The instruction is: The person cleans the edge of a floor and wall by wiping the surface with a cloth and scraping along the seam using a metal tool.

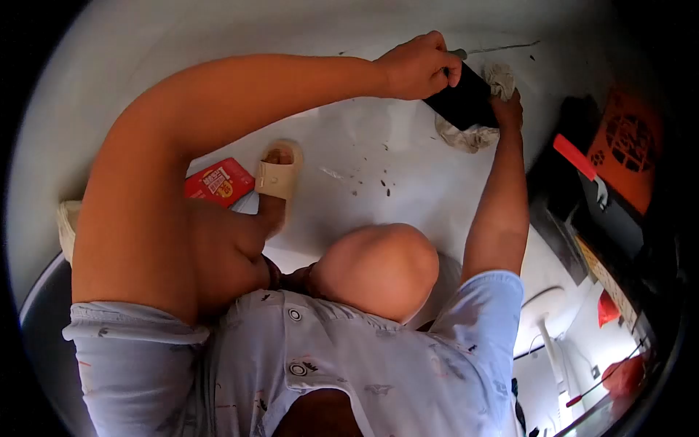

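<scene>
A black, flat, box-like object point(466, 98) is tilted above the pale floor, between my two hands. My left hand point(422, 67) has its fingers curled closed at the object's upper left edge, beside a small grey knob-like end. On the other side, my right hand point(508, 111) is pressed against the object's right edge, next to a crumpled beige cloth point(499, 80). Its fingers are mostly hidden behind the object and the cloth. More crumpled cloth point(466, 137) shows below the black object. I cannot tell whether both cloth parts are one piece.
Small dark debris point(384, 182) lies scattered on the floor point(342, 138). A red packet point(222, 182) is beside my foot in a cream slipper point(277, 175). To the right are a red-handled tool point(575, 156), an orange-red decorated panel point(628, 146) and a white stand point(551, 349).
</scene>
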A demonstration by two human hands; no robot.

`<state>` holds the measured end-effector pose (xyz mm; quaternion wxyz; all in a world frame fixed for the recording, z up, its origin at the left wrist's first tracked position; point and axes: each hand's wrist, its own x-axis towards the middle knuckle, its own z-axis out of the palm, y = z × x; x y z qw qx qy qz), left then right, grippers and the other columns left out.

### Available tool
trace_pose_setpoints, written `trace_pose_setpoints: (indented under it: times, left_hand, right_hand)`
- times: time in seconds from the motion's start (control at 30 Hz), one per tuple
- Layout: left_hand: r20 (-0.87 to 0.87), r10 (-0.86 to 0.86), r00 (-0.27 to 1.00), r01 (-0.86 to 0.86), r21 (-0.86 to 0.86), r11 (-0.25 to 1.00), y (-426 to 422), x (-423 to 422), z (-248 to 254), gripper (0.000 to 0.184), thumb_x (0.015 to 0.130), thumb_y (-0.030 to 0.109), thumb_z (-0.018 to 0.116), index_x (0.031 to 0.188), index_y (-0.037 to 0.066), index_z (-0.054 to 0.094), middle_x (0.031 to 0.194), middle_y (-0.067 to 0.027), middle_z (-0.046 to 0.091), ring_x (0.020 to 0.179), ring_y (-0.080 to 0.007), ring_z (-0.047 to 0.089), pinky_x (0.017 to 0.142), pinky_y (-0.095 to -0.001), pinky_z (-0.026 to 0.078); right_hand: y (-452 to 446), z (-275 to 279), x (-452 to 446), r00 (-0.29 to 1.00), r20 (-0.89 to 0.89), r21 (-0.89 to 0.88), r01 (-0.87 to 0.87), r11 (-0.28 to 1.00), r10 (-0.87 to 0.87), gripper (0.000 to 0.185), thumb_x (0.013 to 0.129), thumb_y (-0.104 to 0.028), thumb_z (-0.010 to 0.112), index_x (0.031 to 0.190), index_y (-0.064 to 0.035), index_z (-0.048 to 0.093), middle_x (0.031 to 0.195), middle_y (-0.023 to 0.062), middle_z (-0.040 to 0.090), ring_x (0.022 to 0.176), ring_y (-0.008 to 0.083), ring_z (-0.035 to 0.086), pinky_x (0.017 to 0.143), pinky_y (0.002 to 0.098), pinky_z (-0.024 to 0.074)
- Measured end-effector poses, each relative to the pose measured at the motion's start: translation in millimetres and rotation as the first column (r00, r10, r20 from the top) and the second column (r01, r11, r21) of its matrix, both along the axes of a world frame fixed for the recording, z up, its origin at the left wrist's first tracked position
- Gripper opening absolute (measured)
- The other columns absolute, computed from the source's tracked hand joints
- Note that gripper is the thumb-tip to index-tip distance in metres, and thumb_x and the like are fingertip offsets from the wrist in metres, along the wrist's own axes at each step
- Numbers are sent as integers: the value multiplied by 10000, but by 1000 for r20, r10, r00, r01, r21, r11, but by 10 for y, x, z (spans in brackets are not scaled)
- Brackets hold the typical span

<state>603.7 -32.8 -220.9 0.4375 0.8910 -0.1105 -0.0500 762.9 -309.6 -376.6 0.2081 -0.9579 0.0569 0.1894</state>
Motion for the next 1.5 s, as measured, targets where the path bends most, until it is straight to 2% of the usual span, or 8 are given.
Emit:
trace_pose_setpoints:
  times: [0.2,0.33,0.37,0.47,0.73,0.97,1.23,1.5]
  left_hand:
    - [88,21,996,-23,24,999,438,-231,53,211,869,34,529,991,137,667,1133,-106,513,909,-239,574,835,-370,493]
    - [20,42,999,-43,57,997,538,-312,-8,204,873,38,509,987,117,659,1085,-88,502,945,-238,554,840,-352,469]
    - [-31,47,998,-45,71,996,547,-331,54,203,874,37,508,987,114,658,1075,-84,498,943,-233,550,839,-348,466]
    - [-90,-1,996,7,70,998,608,-341,118,210,882,26,495,989,107,656,1058,-72,486,944,-217,536,831,-333,461]
    - [144,-28,989,18,67,998,813,-180,23,215,864,79,518,979,147,687,1005,-93,523,928,-253,542,854,-368,465]
    - [148,-90,985,98,-52,994,983,-68,205,186,848,6,504,923,95,650,942,-125,510,925,-292,511,834,-376,442]
    - [140,-75,987,66,66,996,1010,-183,32,228,844,70,514,986,138,679,978,-95,518,909,-252,535,840,-375,456]
    - [-88,-103,991,108,60,992,795,-144,-81,234,815,2,492,960,94,651,1007,-103,532,959,-263,529,860,-374,446]
  right_hand:
    - [1451,-97,-652,841,136,-262,-479,838,523,860,784,-473,741,1536,-209,417,1599,113,382,1463,323,373,1181,574,274]
    - [2195,360,-1925,567,167,-91,-806,585,807,670,775,-246,773,1393,-133,538,1429,108,526,1333,286,498,1072,385,447]
    - [2334,427,-2177,438,-142,-82,-899,430,888,660,758,-239,785,1380,-179,574,1464,98,498,1343,319,486,1069,445,462]
    - [2132,405,-2741,240,48,73,-969,236,970,622,727,-314,811,1326,-280,647,1408,86,566,1293,381,530,1058,534,453]
    - [917,772,-1091,927,-33,539,-297,788,373,790,741,-289,797,1433,-87,472,1298,211,643,1199,379,622,1035,442,480]
    - [120,-311,570,962,265,42,-78,996,65,1005,752,-568,806,1547,-126,380,1555,152,417,1383,411,432,1110,570,385]
    - [1508,-108,-723,848,327,-243,-351,904,417,1015,674,-550,854,1536,-259,404,1605,125,325,1354,479,428,1057,599,424]
    - [1904,173,-2577,485,318,253,-871,420,814,761,599,-133,834,1313,-285,618,1388,82,570,1147,337,583,980,433,521]
